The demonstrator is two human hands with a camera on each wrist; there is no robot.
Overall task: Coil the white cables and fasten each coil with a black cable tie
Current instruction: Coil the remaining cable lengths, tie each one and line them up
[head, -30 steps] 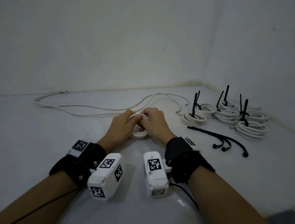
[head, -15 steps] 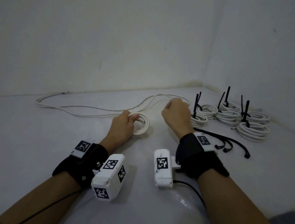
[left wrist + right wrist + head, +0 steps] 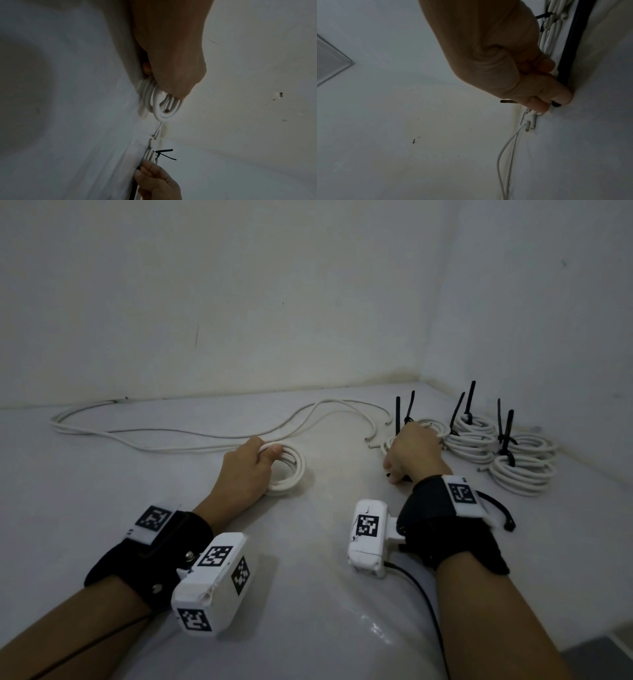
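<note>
My left hand [image 3: 269, 455] grips a small unfastened coil of white cable [image 3: 291, 474] that rests on the white table; the left wrist view shows the coil [image 3: 162, 108] hanging from the curled fingers. My right hand [image 3: 394, 474] is low on the table to the right, just in front of the tied coils. There its thumb and fingertips [image 3: 539, 106] pinch the end of a loose black cable tie [image 3: 570, 47]. That tie runs back under the wrist. The same right hand [image 3: 154, 178] appears in the left wrist view with the black cable tie [image 3: 134, 188] below it.
Several finished coils [image 3: 520, 474] with upright black ties stand at the right by the wall [image 3: 548, 302]. Loose white cables [image 3: 171, 436] trail across the back of the table towards the left. Another black tie end [image 3: 503, 515] lies beside my right wrist strap.
My right hand left the coil, moved right and came down on a loose black tie. The left hand kept hold of the coil and stayed in place.
</note>
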